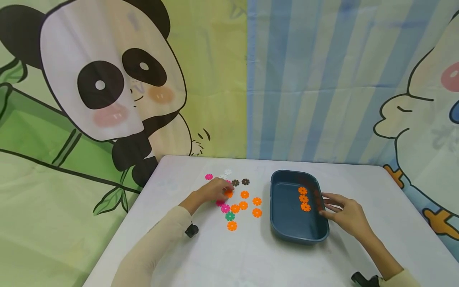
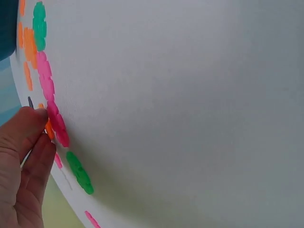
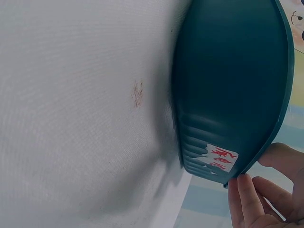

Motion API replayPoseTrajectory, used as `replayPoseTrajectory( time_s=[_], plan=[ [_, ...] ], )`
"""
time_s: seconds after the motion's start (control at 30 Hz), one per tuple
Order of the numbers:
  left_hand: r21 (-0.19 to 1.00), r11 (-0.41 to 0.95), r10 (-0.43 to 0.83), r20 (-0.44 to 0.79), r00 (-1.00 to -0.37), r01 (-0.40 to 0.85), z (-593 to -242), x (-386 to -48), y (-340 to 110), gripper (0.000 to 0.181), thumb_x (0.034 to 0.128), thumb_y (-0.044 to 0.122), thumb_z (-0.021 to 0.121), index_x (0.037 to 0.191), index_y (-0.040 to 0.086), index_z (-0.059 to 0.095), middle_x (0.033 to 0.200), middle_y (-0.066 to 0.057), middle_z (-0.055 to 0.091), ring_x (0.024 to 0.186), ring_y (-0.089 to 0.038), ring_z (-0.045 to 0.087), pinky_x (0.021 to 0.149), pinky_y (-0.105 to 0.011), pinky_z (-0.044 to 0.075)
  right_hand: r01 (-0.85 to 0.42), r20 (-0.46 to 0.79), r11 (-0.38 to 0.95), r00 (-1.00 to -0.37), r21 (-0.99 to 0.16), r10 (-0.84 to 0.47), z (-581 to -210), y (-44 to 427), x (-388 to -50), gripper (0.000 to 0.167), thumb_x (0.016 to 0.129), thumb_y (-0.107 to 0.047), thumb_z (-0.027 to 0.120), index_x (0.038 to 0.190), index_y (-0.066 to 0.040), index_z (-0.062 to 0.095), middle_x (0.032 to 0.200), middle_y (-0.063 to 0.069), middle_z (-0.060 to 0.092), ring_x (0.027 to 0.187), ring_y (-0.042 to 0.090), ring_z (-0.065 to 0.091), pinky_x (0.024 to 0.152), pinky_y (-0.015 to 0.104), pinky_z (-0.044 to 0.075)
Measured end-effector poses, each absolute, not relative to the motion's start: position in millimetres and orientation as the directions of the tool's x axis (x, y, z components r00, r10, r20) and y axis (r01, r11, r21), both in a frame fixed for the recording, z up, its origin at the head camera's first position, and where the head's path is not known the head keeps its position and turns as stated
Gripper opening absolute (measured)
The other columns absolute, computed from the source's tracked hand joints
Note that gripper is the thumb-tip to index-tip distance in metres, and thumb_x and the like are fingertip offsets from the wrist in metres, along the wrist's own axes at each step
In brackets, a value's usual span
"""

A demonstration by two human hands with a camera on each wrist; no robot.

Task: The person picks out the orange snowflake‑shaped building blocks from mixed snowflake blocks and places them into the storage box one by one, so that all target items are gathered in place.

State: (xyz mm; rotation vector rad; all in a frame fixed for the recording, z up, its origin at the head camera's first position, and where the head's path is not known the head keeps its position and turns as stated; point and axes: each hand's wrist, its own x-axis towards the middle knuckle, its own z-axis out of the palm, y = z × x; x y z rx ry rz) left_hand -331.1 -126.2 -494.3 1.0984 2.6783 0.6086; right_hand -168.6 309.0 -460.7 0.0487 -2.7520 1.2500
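Note:
My left hand (image 1: 214,189) is over the scattered pieces and pinches an orange flower-shaped disc (image 1: 228,193) between thumb and fingers. In the left wrist view this orange disc (image 2: 49,129) stands edge-on at the fingertips, beside a pink disc (image 2: 57,124) and a green disc (image 2: 80,173). My right hand (image 1: 346,213) holds the right rim of a dark blue plastic tray (image 1: 287,223), thumb on the inner side. Three orange discs (image 1: 303,198) lie in a row inside it. The right wrist view shows the tray's outer wall (image 3: 232,80) with the fingers at its rim.
More orange discs (image 1: 257,213) lie between the left hand and the tray. A teal disc (image 1: 230,216), pink discs (image 1: 225,208), brown discs (image 1: 245,181) and white discs (image 1: 227,172) are around them on the white table (image 1: 229,263). A torn label (image 3: 221,157) sticks to the tray.

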Motion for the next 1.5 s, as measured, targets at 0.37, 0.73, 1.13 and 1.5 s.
replayPoseTrajectory(
  time_s=[0.37, 0.73, 1.13, 1.5],
  plan=[
    [0.365, 0.679, 0.705, -0.079, -0.705, 0.638, -494, -338, -116, 0.041, 0.0745, 0.013, 0.08, 0.113, 0.011, 0.064, 0.098, 0.006, 0.059, 0.092, -0.012, 0.053, 0.086, -0.023, 0.048, -0.089, 0.142, 0.658, -0.99, -0.748, 0.027, -461, 307, -167, 0.064, 0.078, -0.013, 0.082, 0.135, 0.0, 0.055, 0.122, 0.03, 0.06, 0.105, 0.04, 0.064, 0.071, 0.029, 0.058],
    [0.325, 0.676, 0.714, -0.065, -0.697, 0.662, -490, -339, -118, 0.036, 0.0785, 0.009, 0.077, 0.113, 0.011, 0.067, 0.11, 0.003, 0.058, 0.098, -0.013, 0.054, 0.092, -0.026, 0.048, -0.085, 0.135, 0.662, -0.991, -0.745, 0.024, -462, 307, -167, 0.065, 0.078, -0.013, 0.082, 0.134, 0.001, 0.055, 0.12, 0.029, 0.061, 0.104, 0.04, 0.065, 0.07, 0.028, 0.058],
    [0.425, 0.606, 0.748, -0.018, -0.663, 0.672, -488, -340, -125, 0.028, 0.0837, 0.004, 0.073, 0.111, 0.006, 0.071, 0.108, -0.002, 0.067, 0.094, -0.015, 0.06, 0.084, -0.022, 0.051, -0.104, 0.151, 0.658, -0.988, -0.745, 0.015, -463, 308, -168, 0.064, 0.077, -0.012, 0.082, 0.134, 0.001, 0.055, 0.121, 0.029, 0.061, 0.104, 0.039, 0.065, 0.071, 0.028, 0.057],
    [0.37, 0.646, 0.738, -0.077, -0.671, 0.668, -487, -344, -117, 0.029, 0.081, 0.011, 0.078, 0.109, 0.014, 0.071, 0.103, 0.007, 0.061, 0.093, -0.011, 0.053, 0.085, -0.023, 0.048, -0.101, 0.144, 0.674, -0.99, -0.731, 0.009, -462, 309, -169, 0.065, 0.079, -0.015, 0.082, 0.136, 0.0, 0.055, 0.121, 0.028, 0.061, 0.105, 0.038, 0.065, 0.071, 0.028, 0.058]
  ],
)
